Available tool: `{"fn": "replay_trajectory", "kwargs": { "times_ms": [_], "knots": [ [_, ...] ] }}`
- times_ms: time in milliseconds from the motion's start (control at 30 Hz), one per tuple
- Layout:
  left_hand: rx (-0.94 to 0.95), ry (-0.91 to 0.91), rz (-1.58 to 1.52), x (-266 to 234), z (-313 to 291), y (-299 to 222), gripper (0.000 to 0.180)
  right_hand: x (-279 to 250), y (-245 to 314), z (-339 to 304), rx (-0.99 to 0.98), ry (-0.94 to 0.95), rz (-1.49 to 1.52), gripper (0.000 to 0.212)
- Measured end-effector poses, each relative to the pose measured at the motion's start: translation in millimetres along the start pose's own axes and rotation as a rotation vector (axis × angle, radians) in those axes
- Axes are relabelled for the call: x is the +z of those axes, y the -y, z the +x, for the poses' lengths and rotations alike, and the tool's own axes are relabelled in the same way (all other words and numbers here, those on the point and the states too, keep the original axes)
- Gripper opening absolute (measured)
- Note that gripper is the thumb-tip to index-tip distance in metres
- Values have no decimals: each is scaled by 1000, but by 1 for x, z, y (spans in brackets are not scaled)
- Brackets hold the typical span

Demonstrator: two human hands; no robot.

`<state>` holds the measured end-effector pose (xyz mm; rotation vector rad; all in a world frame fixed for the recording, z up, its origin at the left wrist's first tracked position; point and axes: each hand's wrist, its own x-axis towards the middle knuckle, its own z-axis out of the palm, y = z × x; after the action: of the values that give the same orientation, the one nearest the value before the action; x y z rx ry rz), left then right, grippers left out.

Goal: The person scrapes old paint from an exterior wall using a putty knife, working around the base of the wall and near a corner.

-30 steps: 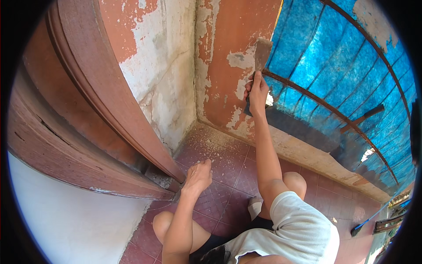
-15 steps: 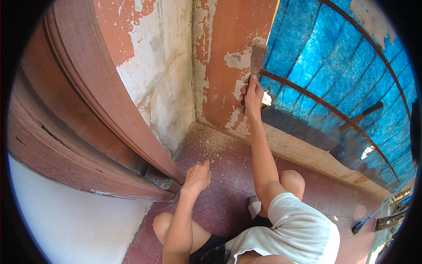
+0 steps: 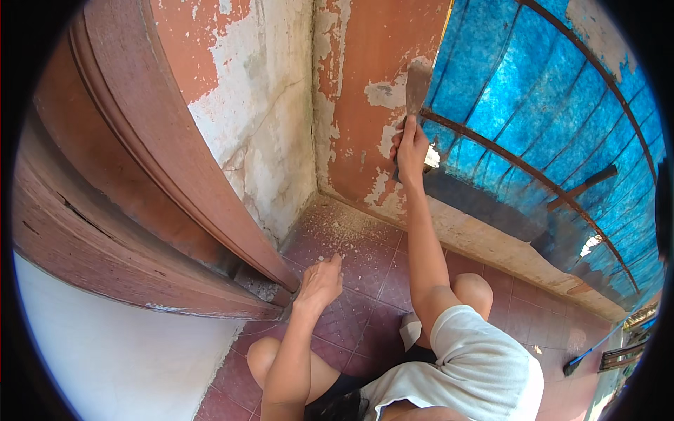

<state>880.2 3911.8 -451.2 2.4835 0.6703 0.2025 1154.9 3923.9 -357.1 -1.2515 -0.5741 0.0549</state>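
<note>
Although in almost the same place as before, right grip point(image 3: 411, 149) around scraper point(image 3: 418, 88), left grip point(image 3: 320, 284) of unclear state.

1. Floor: dark red, square, glossy-looking ceramic-type tiles point(image 3: 512, 312), paler joint lines, runs along the foot of both walls.
2. Pale, cream-coloured loose flakes and crumbs point(image 3: 344, 224) lie on it: densest near the wall corner, thinning outward over neighbouring tiles.
3. Pale footwear point(image 3: 411, 331) rests on tiles below the debris; sock or shoe, can't tell.
4. Far right: dark-headed, blue-handled brush or broom point(image 3: 571, 366), head down on the floor, handle slanting up.
</note>
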Motion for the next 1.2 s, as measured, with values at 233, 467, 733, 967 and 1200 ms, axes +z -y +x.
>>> {"fn": "replay_trajectory", "kwargs": {
  "times_ms": [233, 467, 733, 967, 1200],
  "knots": [
    [-17, -12, -36, -2, -3, 2, 14, -3, -13, -17, 29, 29, -35, 44],
    [-8, 21, -27, -5, -7, -1, 14, 2, -3, -13, 48, 37, 48, 45],
    [4, -11, -16, -5, -7, 1, 14, 3, -6, -11, 6, 23, 59, 45],
    [16, -26, -29, -5, -7, 1, 13, 3, 6, -4, -7, 33, 89, 46],
    [11, -6, 0, 2, -2, -1, 14, -5, 8, -2, 29, 42, 83, 45]
  ]
}}
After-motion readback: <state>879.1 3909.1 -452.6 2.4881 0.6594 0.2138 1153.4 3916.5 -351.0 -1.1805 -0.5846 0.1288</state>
